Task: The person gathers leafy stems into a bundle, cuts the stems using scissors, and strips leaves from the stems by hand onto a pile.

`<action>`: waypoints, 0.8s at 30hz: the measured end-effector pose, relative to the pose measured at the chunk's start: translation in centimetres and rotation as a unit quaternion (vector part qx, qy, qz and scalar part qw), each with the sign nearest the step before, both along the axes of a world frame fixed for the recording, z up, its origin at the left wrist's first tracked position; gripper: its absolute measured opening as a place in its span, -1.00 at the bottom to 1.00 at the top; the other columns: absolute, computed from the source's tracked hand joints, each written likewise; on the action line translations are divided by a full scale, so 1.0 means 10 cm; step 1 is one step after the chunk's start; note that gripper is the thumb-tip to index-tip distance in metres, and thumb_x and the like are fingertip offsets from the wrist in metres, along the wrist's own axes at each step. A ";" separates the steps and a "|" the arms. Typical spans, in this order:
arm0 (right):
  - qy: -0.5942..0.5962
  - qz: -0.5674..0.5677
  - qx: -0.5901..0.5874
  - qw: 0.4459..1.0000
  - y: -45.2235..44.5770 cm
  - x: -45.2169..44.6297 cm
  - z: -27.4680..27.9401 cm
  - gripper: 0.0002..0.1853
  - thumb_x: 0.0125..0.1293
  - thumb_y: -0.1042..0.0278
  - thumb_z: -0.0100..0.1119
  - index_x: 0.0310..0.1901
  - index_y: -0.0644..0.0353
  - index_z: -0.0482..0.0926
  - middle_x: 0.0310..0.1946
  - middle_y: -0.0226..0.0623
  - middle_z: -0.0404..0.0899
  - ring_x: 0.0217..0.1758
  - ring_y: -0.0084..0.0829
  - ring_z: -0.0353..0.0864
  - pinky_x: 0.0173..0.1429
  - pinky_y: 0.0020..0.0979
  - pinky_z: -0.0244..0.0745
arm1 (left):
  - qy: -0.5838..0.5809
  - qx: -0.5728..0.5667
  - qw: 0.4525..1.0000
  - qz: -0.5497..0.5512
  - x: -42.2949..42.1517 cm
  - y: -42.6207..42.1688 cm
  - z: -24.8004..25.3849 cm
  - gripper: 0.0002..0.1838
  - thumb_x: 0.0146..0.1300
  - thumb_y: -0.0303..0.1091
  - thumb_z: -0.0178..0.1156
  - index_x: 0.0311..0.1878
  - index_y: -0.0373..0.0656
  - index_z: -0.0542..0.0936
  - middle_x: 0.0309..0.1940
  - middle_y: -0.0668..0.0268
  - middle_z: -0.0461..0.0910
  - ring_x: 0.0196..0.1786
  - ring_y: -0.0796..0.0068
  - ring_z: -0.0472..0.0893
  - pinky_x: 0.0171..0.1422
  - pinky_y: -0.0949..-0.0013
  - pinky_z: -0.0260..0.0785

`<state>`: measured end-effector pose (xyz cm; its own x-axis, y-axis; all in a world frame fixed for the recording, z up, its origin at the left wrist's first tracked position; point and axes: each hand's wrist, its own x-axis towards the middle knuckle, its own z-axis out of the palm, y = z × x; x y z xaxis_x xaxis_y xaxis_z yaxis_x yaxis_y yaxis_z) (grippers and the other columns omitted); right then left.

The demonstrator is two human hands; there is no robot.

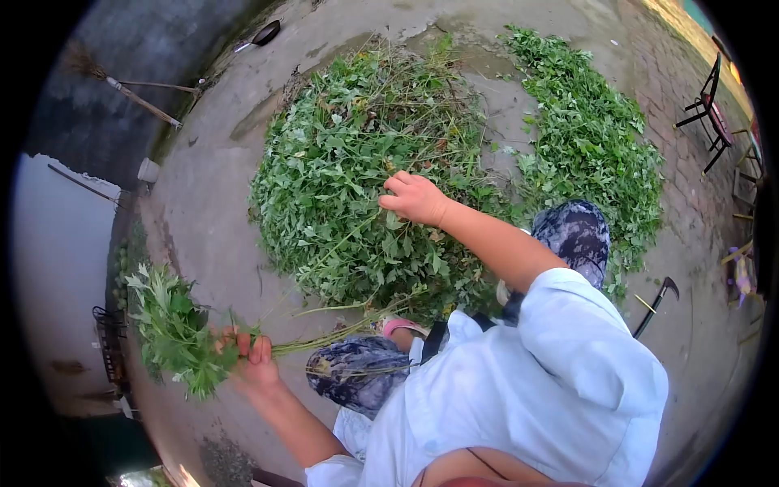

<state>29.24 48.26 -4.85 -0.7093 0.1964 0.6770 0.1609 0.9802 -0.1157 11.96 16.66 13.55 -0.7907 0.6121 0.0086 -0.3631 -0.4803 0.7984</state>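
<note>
My left hand (pixel 255 362) is closed round a bunch of leafy green stems (pixel 174 325). The leaves fan out to the left of the fist, and the long bare stalks (pixel 329 337) trail right, over my knee. Above a large heap of cut leafy plants (pixel 341 154), my right hand (pixel 415 199) has its fingers pinched together at a thin green stem (pixel 345 241) that slants down to the left. The fingertips partly blend into the foliage there.
A second pile of green plants (pixel 588 130) lies at the right. On the concrete are a sickle (pixel 656 307) near my right side and a dark pan (pixel 265 33) at the far left. A broom (pixel 130 91) and a chair (pixel 712 118) stand farther out.
</note>
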 end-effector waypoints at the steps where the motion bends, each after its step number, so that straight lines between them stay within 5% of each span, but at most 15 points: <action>1: -0.016 -0.005 -0.009 1.000 0.04 0.03 -0.02 -0.71 -0.18 0.29 0.23 -0.34 -0.07 0.40 -0.35 -0.40 0.32 -0.21 -0.34 0.34 -0.19 -0.35 0.40 | -0.001 0.001 1.000 0.002 0.02 0.01 -0.01 -0.80 0.25 -0.20 -0.08 -0.19 -0.09 0.35 -0.51 0.44 0.27 -0.65 0.58 0.15 -0.69 0.51 -0.01; 6: -0.047 -0.040 -0.034 0.997 0.18 0.12 -0.06 -0.80 -0.01 0.34 0.09 -0.28 -0.07 0.41 -0.46 -0.46 0.29 -0.25 -0.39 0.34 -0.32 -0.43 0.44 | 0.004 0.003 0.996 -0.084 0.04 0.06 0.00 -0.80 0.26 -0.16 -0.10 -0.21 -0.07 0.36 -0.54 0.40 0.28 -0.68 0.59 0.15 -0.70 0.49 -0.01; 10: -0.022 -0.043 0.030 0.998 0.36 0.15 -0.05 -0.80 0.00 0.39 0.03 -0.27 -0.04 0.41 -0.46 -0.51 0.34 -0.25 -0.46 0.36 -0.18 -0.46 0.31 | -0.048 -0.019 0.999 0.014 0.18 0.15 0.08 -0.77 0.29 -0.15 -0.09 -0.12 -0.04 0.39 -0.68 0.41 0.15 -0.74 0.60 0.06 -0.72 0.53 0.00; 12: -0.017 -0.067 0.031 0.997 0.46 0.18 -0.03 -0.80 0.00 0.40 0.02 -0.26 -0.04 0.40 -0.44 -0.53 0.37 -0.24 -0.48 0.36 -0.12 -0.47 0.25 | -0.039 -0.060 0.997 0.033 0.17 0.12 0.06 -0.76 0.25 -0.13 -0.08 -0.26 -0.10 0.40 -0.63 0.38 0.26 -0.73 0.58 0.13 -0.68 0.51 -0.01; 19: -0.065 -0.089 0.055 0.992 0.70 0.29 0.03 -0.83 0.00 0.38 0.03 -0.31 -0.05 0.41 -0.40 -0.55 0.42 -0.16 -0.48 0.36 -0.09 -0.44 0.24 | -0.065 -0.056 0.993 -0.081 0.18 0.22 -0.11 -0.78 0.22 -0.16 -0.03 -0.22 -0.09 0.41 -0.57 0.36 0.33 -0.69 0.58 0.16 -0.68 0.52 -0.03; 22: -0.093 -0.102 0.034 0.990 0.77 0.35 -0.11 -0.83 0.01 0.39 0.02 -0.30 -0.03 0.43 -0.39 -0.52 0.44 -0.15 -0.45 0.37 -0.09 -0.42 0.25 | -0.101 -0.126 0.987 0.008 0.30 0.30 -0.06 -0.80 0.21 -0.17 -0.03 -0.20 -0.05 0.41 -0.59 0.39 0.28 -0.71 0.60 0.13 -0.67 0.52 -0.04; 24: -0.202 -0.250 -0.015 0.947 0.93 0.51 -0.29 -0.84 0.01 0.39 0.01 -0.30 -0.01 0.44 -0.38 -0.45 0.47 -0.12 -0.40 0.37 -0.10 -0.39 0.27 | -0.043 -0.127 0.986 0.101 0.35 0.30 0.09 -0.79 0.30 -0.16 -0.11 -0.34 -0.06 0.39 -0.68 0.47 0.13 -0.70 0.63 0.09 -0.67 0.54 -0.04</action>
